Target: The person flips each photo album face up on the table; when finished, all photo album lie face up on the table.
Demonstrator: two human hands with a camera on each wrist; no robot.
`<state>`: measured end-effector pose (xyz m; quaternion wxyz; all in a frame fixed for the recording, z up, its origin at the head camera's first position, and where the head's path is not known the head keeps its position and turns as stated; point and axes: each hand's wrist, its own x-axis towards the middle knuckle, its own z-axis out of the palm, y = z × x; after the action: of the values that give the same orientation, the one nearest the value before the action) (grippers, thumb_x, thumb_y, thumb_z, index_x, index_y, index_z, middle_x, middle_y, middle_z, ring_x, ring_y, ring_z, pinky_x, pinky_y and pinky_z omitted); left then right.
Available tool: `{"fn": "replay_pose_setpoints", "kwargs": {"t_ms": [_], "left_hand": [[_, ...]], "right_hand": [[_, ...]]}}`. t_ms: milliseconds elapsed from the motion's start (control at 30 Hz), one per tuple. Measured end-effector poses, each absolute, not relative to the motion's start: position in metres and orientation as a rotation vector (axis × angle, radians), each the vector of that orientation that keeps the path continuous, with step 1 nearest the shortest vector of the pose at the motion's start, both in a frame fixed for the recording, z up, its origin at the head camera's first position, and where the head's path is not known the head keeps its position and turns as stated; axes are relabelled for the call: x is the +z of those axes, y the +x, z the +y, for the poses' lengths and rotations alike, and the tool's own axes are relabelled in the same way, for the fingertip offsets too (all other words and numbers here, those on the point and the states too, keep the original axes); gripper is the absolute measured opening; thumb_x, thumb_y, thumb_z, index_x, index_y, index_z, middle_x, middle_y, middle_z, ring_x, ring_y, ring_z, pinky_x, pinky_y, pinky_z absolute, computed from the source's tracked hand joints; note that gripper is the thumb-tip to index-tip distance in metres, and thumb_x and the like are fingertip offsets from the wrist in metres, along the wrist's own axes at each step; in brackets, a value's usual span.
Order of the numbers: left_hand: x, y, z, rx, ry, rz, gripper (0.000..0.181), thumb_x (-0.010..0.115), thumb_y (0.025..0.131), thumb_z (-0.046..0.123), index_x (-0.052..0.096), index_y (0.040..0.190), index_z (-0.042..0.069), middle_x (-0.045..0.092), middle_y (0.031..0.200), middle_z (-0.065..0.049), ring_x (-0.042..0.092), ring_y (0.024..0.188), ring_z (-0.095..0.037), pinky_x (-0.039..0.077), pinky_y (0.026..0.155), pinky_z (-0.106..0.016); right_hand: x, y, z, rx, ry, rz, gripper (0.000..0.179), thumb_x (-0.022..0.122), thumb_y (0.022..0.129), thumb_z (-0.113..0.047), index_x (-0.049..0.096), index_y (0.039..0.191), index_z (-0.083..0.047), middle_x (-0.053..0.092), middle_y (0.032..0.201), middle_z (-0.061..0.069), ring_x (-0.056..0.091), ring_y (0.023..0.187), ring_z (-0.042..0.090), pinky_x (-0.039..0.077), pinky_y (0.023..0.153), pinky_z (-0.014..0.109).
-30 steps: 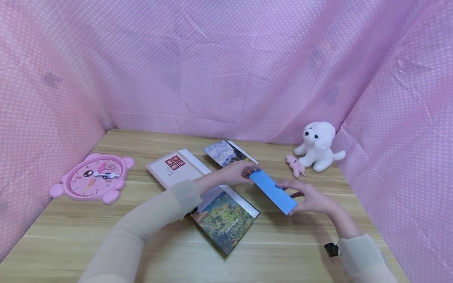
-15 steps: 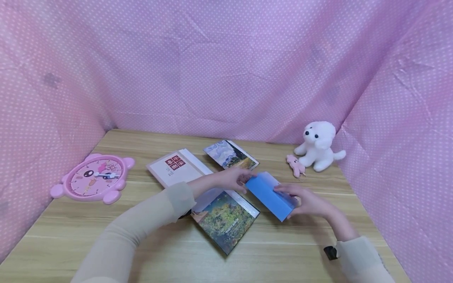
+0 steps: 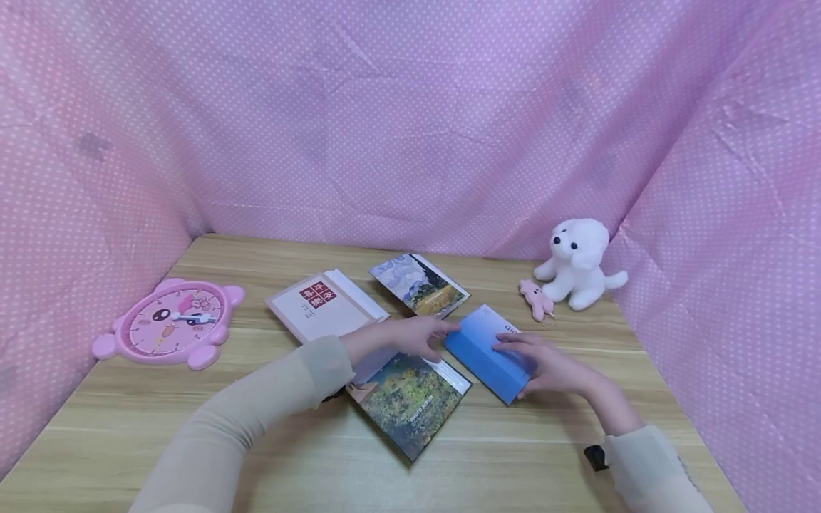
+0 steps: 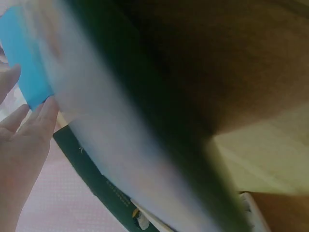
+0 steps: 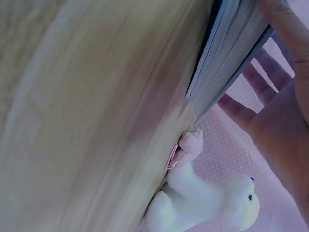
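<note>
A thick blue book (image 3: 477,358) lies right of centre on the table, a lighter blue cover face turned up. My right hand (image 3: 548,365) holds it from the right, fingers over the cover and thumb at the near edge; the page edges (image 5: 231,58) show beside the thumb in the right wrist view. My left hand (image 3: 418,336) reaches across from the left with fingers extended, its index fingertip at the book's left corner. Under that hand lies a photo album (image 3: 413,410) with a green garden picture, overlapped by my wrist. A pale pink album (image 3: 308,310) with a red square is partly hidden by my forearm.
Behind the left hand lies an album (image 3: 417,285) with a painted landscape. A white plush dog (image 3: 580,260) and a small pink toy (image 3: 535,299) stand at the back right. On the left is a pink toy clock (image 3: 169,320). Pink dotted cloth (image 3: 410,128) encloses the table.
The blue book has tipped from standing on edge to lying with its cover up. My left hand has let go of its far end and moved slightly left; the right hand stays on it.
</note>
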<state>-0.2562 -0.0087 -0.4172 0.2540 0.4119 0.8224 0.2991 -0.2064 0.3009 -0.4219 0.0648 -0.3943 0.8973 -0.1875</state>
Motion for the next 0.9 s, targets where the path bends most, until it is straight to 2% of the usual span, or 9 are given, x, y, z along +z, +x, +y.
{"fn": "replay_pose_setpoints", "kwargs": {"t_ms": [200, 500, 667, 800, 867, 900], "left_hand": [[-0.416, -0.253, -0.009, 0.733, 1.114, 2.263, 0.076, 0.069, 0.086, 0.012, 0.027, 0.148, 0.005, 0.034, 0.151, -0.011, 0.041, 0.133, -0.024, 0.041, 0.104, -0.029], [-0.417, -0.254, -0.011, 0.635, 1.142, 2.296, 0.079, 0.068, 0.088, 0.024, 0.020, 0.151, 0.012, 0.029, 0.154, -0.006, 0.033, 0.138, -0.019, 0.034, 0.110, -0.030], [-0.410, -0.257, -0.018, 0.701, 1.164, 2.299, 0.077, 0.063, 0.091, 0.029, 0.018, 0.151, 0.012, 0.027, 0.154, -0.007, 0.037, 0.136, -0.024, 0.037, 0.108, -0.035], [-0.395, -0.258, -0.028, 0.740, 1.181, 2.367, 0.075, 0.058, 0.093, 0.038, 0.019, 0.151, 0.015, 0.029, 0.154, -0.005, 0.039, 0.134, -0.023, 0.036, 0.109, -0.037], [-0.382, -0.256, -0.035, 0.762, 1.178, 2.410, 0.074, 0.057, 0.093, 0.042, 0.019, 0.152, 0.017, 0.028, 0.154, -0.003, 0.036, 0.136, -0.021, 0.033, 0.111, -0.037], [-0.376, -0.255, -0.039, 0.768, 1.174, 2.444, 0.074, 0.056, 0.093, 0.043, 0.019, 0.151, 0.017, 0.029, 0.154, -0.002, 0.040, 0.134, -0.020, 0.033, 0.111, -0.037]], "right_hand": [[-0.424, -0.204, 0.299, -0.536, -1.111, 2.710, 0.085, 0.088, 0.061, -0.029, 0.051, 0.136, -0.013, 0.040, 0.146, 0.014, 0.037, 0.128, 0.044, 0.040, 0.096, 0.061], [-0.421, -0.206, 0.299, -0.551, -1.129, 2.674, 0.084, 0.087, 0.064, -0.025, 0.047, 0.137, -0.011, 0.036, 0.146, 0.020, 0.034, 0.128, 0.048, 0.039, 0.094, 0.065], [-0.402, -0.208, 0.298, -0.602, -1.076, 2.620, 0.078, 0.083, 0.070, -0.021, 0.046, 0.138, -0.009, 0.030, 0.149, 0.023, 0.032, 0.130, 0.050, 0.038, 0.096, 0.065], [-0.380, -0.211, 0.292, -0.629, -1.084, 2.674, 0.072, 0.079, 0.076, -0.026, 0.047, 0.137, -0.009, 0.033, 0.148, 0.021, 0.034, 0.131, 0.045, 0.037, 0.099, 0.063], [-0.368, -0.214, 0.288, -0.630, -1.114, 2.713, 0.070, 0.077, 0.077, -0.028, 0.047, 0.137, -0.010, 0.035, 0.148, 0.020, 0.034, 0.132, 0.044, 0.036, 0.100, 0.062], [-0.362, -0.216, 0.285, -0.618, -1.121, 2.732, 0.069, 0.076, 0.078, -0.028, 0.046, 0.138, -0.011, 0.035, 0.148, 0.018, 0.033, 0.133, 0.043, 0.036, 0.101, 0.061]]}}
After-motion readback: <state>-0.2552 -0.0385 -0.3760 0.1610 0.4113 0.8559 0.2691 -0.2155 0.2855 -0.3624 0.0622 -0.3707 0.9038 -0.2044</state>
